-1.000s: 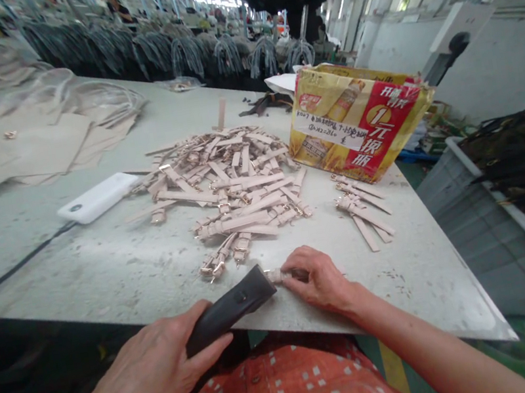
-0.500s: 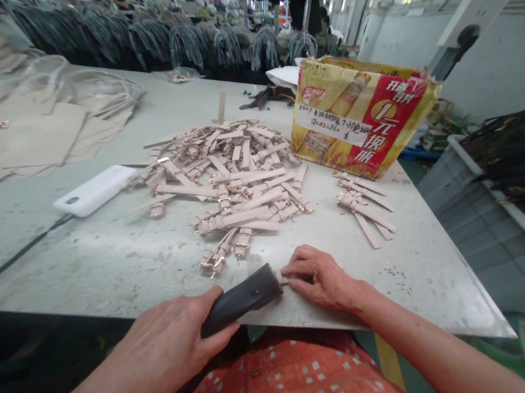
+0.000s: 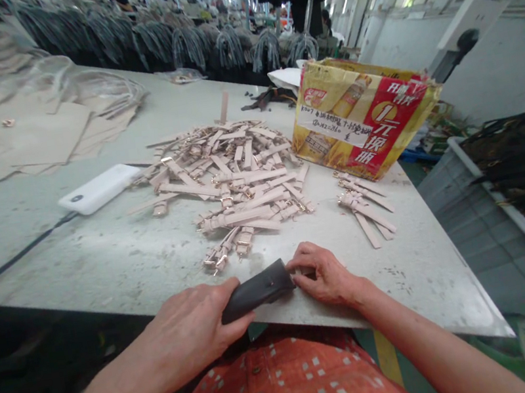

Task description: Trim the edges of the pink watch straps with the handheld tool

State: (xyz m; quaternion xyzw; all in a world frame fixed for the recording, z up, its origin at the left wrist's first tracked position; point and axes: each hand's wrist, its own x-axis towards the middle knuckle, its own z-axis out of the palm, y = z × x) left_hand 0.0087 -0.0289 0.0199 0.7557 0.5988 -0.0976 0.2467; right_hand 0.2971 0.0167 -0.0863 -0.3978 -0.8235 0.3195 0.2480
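Note:
My left hand is wrapped round a thick black tool with a blunt, tube-like end, held low over the table's front edge. The tool slants up to the right, and its far end meets the fingers of my right hand. Those fingertips pinch a small pale strap piece, mostly hidden by the tool and fingers. Beyond both hands lies a heap of pale pink straps with gold buckles. A smaller group of the same straps lies to the right.
A yellow and red carton stands at the table's right side. To the left lie a white phone-like device on a black cable and pale flat panels. A grey bin of dark material stands beyond the right edge.
My left hand and the black tool have shifted right and slightly up. The tool's end now covers more of the pale piece at my right fingertips. The right hand has barely moved.

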